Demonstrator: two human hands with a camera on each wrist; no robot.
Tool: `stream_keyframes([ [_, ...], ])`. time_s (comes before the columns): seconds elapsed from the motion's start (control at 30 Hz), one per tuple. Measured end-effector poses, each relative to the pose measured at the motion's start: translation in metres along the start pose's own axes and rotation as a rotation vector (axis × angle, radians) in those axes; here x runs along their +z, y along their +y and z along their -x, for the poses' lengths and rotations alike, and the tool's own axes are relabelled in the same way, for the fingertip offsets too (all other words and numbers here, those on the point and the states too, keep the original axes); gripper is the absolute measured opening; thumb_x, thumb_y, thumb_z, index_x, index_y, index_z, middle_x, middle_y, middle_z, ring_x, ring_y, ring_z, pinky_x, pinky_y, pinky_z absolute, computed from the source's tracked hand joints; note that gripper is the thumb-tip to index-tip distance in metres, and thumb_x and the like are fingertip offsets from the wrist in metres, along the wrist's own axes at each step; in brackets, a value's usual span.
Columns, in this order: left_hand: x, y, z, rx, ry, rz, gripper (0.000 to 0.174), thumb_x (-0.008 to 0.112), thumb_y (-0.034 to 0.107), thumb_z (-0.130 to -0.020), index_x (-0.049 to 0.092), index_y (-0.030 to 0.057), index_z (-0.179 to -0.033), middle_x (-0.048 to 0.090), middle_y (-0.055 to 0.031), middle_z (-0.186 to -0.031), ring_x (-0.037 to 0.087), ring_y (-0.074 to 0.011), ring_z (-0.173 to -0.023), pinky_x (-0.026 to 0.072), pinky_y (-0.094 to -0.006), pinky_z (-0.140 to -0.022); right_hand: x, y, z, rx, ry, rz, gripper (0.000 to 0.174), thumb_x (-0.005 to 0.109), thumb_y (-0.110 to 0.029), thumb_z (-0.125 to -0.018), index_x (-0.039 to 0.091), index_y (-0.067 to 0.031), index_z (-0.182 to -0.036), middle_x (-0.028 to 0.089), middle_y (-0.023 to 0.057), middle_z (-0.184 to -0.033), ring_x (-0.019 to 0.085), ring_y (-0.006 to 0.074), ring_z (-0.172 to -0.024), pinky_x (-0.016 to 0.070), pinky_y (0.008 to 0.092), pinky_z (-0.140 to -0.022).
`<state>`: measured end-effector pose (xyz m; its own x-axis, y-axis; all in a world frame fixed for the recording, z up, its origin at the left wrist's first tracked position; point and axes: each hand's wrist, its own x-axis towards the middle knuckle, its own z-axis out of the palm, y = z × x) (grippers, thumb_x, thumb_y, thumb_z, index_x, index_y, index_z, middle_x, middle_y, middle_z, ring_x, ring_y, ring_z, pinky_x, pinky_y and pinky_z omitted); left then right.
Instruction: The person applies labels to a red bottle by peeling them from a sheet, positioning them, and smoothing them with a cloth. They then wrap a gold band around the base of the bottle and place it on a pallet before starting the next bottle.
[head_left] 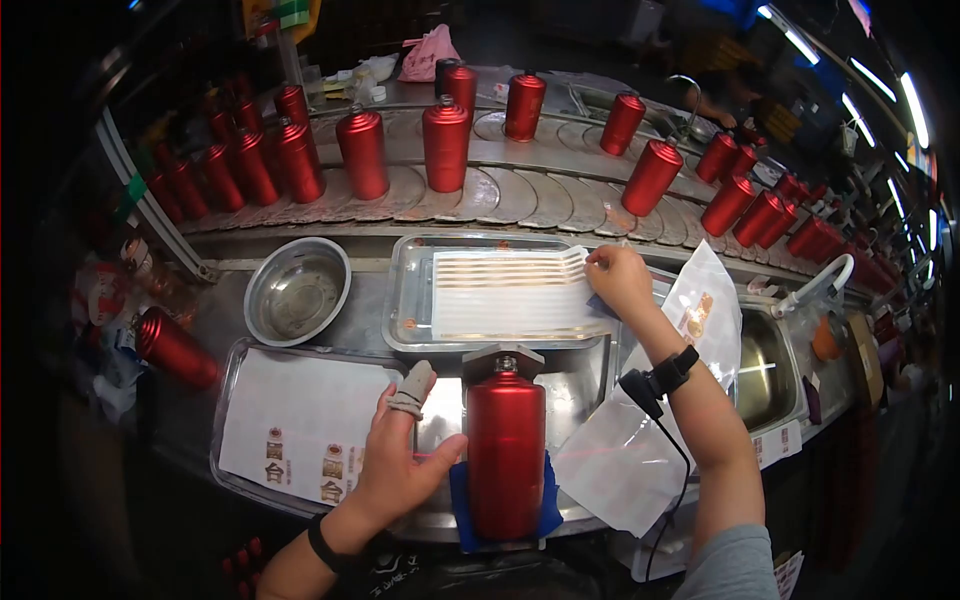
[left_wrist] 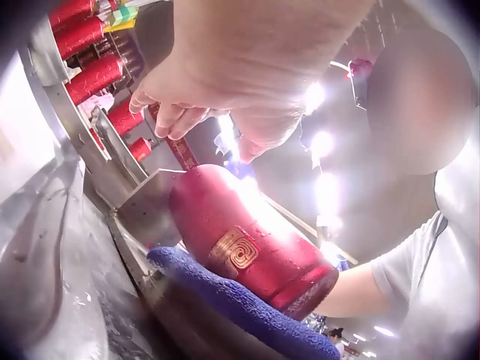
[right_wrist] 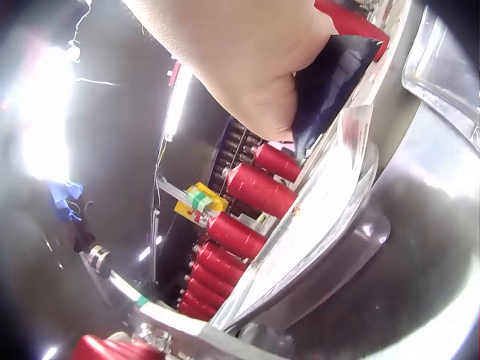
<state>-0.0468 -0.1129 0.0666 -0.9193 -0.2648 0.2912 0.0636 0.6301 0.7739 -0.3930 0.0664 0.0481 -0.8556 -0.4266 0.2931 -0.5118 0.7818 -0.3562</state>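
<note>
A red metallic bottle (head_left: 507,450) lies in a metal stand on a blue cloth pad (left_wrist: 240,307), its neck pointing away from me. A gold square emblem (left_wrist: 238,251) shows on its side in the left wrist view. My left hand (head_left: 395,475) hovers left of the bottle, fingers extended, a wrap around one finger. My right hand (head_left: 622,280) pinches the right end of the gold-striped label sheet (head_left: 510,310), where the strips bend upward. The sheet lies in a clear tray (head_left: 400,310). A dark blue flat piece (right_wrist: 328,90) is also held in the right hand.
A front-left tray (head_left: 228,400) bears a sheet with printed labels (head_left: 275,460). Behind it sits a metal bowl (head_left: 298,292). Plastic-covered sheets (head_left: 625,470) and a sink (head_left: 770,370) are at right. Several red bottles stand along a slatted conveyor (head_left: 540,195) at the back.
</note>
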Motion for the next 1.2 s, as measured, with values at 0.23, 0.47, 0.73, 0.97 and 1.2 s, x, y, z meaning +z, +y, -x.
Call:
stream_keyframes([
  [0.23,-0.007,-0.018,-0.021,-0.147,0.031,0.045,0.071,0.071,0.013,-0.085,0.037,-0.0055,-0.145,0.051,-0.0227,-0.142,0.047,-0.0316,-0.135,0.0352,-0.0387,-0.112,0.002,-0.022,0.017,-0.148,-0.216,0.282,0.019,0.061,-0.02,-0.081,0.077,-0.0157,-0.089,0.062,0.0188,-0.106,0.068,0.0377,-0.087,0.0551,0.0464,-0.077],
  [0.47,-0.013,-0.027,-0.031,-0.132,0.055,0.072,0.07,0.073,0.021,-0.084,0.042,-0.0061,-0.141,0.056,-0.026,-0.125,0.056,-0.0367,-0.115,0.0438,-0.0419,-0.1,-0.001,-0.031,0.016,-0.143,-0.283,0.17,0.018,0.063,-0.021,-0.08,0.077,-0.015,-0.091,0.063,0.0189,-0.105,0.067,0.0374,-0.091,0.0547,0.0461,-0.079],
  [0.73,-0.013,-0.028,-0.025,-0.255,-0.004,0.103,0.068,0.069,0.012,-0.088,0.037,-0.0029,-0.146,0.052,-0.0224,-0.141,0.046,-0.0279,-0.137,0.0351,-0.0352,-0.111,0.006,-0.04,0.001,-0.152,-0.19,0.052,0.024,0.07,-0.023,-0.074,0.077,-0.0136,-0.096,0.067,0.0172,-0.087,0.067,0.0349,-0.09,0.0537,0.0419,-0.079],
  [0.97,-0.013,-0.031,-0.017,-0.254,0.063,0.124,0.066,0.071,0.018,-0.087,0.042,-0.0044,-0.142,0.054,-0.0251,-0.134,0.051,-0.0337,-0.129,0.0386,-0.0391,-0.108,0.018,-0.037,0.006,-0.188,-0.193,0.105,0.014,0.067,-0.014,-0.073,0.076,-0.0119,-0.083,0.067,0.0145,-0.097,0.067,0.0335,-0.088,0.0554,0.0436,-0.076],
  [1.2,-0.01,-0.034,-0.013,-0.282,0.069,0.126,0.065,0.071,0.018,-0.087,0.044,-0.0046,-0.141,0.054,-0.026,-0.135,0.052,-0.0356,-0.129,0.0391,-0.0408,-0.108,0.024,-0.025,0.005,-0.116,-0.157,0.09,0.021,0.07,-0.025,-0.075,0.075,-0.0081,-0.087,0.068,0.0163,-0.092,0.067,0.0336,-0.088,0.0548,0.0439,-0.077],
])
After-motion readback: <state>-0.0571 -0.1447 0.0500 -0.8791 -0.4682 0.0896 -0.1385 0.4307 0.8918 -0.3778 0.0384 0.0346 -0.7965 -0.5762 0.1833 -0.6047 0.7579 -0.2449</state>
